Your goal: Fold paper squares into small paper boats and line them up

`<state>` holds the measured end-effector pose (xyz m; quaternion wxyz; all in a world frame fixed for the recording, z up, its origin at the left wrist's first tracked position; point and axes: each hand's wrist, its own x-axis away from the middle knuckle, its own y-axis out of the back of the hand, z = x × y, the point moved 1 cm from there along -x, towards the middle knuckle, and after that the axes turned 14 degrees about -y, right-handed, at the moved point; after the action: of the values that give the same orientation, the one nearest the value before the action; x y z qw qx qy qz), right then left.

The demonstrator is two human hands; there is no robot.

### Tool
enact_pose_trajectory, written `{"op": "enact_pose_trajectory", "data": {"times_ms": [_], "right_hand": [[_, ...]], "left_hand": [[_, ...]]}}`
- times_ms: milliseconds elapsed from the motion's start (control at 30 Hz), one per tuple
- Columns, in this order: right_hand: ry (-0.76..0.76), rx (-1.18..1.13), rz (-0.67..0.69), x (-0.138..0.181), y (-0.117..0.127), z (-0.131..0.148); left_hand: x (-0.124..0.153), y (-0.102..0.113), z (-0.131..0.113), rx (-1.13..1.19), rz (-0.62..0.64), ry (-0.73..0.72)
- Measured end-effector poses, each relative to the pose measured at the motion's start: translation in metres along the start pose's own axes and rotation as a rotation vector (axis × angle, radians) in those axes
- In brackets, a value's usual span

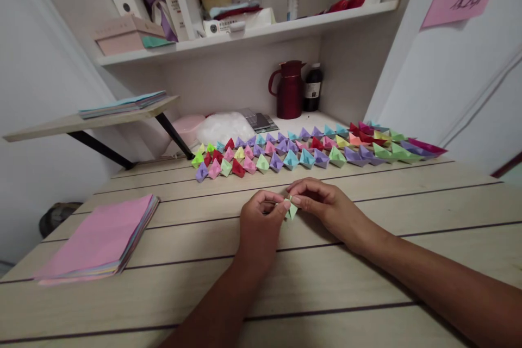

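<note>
Between my two hands is a small folded piece of light green paper (292, 212), held just above the wooden tabletop. My left hand (261, 223) pinches its left side between thumb and fingers. From the right, my right hand (322, 204) grips its upper edge, thumb in front and fingers curled behind. Fingertips cover much of the paper, so its full shape is hidden. Just beyond my hands stand rows of small folded paper boats (276, 161) in purple, pink, green, blue, red and yellow.
A stack of coloured paper (101, 234) with pink on top lies at the left. More sheets (122, 104) rest on a raised wooden stand (49, 125). Behind the boats are a white plastic bag (224, 128), a red jug (290, 89) and a dark bottle (312, 89).
</note>
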<state>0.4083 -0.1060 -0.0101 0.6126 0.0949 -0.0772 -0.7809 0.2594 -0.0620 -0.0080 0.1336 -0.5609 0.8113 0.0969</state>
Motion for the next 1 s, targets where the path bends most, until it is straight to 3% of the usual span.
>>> {"op": "enact_pose_trajectory", "data": {"times_ms": [133,267,433,667,867,1000], "right_hand": [[-0.091,-0.136,0.031,0.0,0.0,0.001],[-0.034,-0.09,0.018,0.001,0.003,0.002],[0.052,-0.003,-0.01,-0.001,0.005,0.0],[-0.023,-0.018,0.065,0.008,0.006,0.009],[0.203,0.314,-0.013,0.012,0.002,0.015],[0.222,0.403,0.026,0.01,0.0,0.009]], "left_hand": [[0.0,0.0,-0.002,0.004,-0.012,0.021],[0.001,-0.002,-0.002,-0.156,-0.028,0.009],[0.003,-0.004,0.001,-0.377,-0.005,-0.123],[0.005,-0.002,0.003,-0.573,0.039,-0.234],[0.008,-0.002,0.005,-0.585,0.078,-0.328],[0.009,-0.002,0.003,-0.624,0.106,-0.31]]}}
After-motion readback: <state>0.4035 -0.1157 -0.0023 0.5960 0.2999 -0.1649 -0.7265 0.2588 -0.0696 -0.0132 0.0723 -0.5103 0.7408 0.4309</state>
